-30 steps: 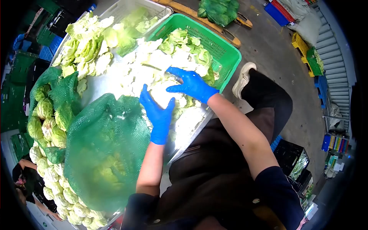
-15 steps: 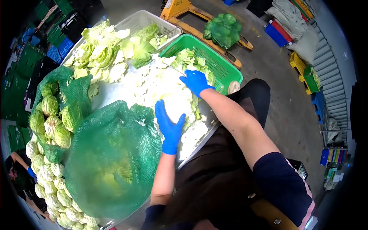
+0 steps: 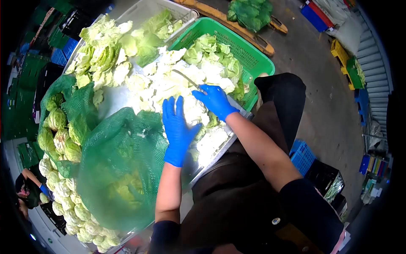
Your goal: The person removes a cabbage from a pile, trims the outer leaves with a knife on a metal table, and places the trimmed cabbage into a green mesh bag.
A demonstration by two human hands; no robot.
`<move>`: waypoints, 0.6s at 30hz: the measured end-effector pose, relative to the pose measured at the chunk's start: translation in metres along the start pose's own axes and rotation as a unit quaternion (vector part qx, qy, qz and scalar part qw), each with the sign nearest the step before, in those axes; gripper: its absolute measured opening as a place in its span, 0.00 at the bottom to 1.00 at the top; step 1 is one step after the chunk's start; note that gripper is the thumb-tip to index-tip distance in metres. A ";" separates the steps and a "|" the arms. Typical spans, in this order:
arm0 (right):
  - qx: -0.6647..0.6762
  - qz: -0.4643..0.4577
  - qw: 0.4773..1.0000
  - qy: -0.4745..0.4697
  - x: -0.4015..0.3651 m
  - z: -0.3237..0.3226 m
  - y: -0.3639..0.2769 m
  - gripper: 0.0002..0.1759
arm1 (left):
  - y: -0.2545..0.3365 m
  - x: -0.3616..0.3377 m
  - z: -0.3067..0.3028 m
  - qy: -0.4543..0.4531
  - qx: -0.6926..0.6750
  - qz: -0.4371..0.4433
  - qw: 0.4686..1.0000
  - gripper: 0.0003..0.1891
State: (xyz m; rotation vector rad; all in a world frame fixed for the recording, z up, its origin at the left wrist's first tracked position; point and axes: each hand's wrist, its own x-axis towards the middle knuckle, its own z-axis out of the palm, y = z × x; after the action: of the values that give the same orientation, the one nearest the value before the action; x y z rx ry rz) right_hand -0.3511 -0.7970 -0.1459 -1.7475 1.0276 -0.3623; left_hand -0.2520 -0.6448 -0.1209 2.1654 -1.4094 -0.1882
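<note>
left hand [image 3: 175, 131]: splayed over pale cabbage [image 3: 193, 110], apparently steadying it; right hand [image 3: 212, 100]: curled round a knife [image 3: 185, 78], blade angled clear.

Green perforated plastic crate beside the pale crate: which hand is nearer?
Right. The blue-gloved right hand is just left of the green crate; the blue-gloved left hand is farther left, beside the green mesh sack.

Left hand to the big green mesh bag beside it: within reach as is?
Likely yes. The left hand is spread open right at the edge of the big green mesh bag, and nothing visible blocks the way between them.
</note>
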 end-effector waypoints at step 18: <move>-0.003 -0.176 0.982 -0.074 -0.029 -0.010 -0.037 0.24 | -0.026 0.023 -0.019 -0.040 -0.102 -0.029 0.994 0.55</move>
State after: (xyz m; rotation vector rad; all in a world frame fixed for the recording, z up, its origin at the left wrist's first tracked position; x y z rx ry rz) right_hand -0.3575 -0.7767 -0.1029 -1.9324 0.6135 -0.4419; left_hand -0.2138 -0.6502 -0.1145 2.0505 -1.3089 -0.4268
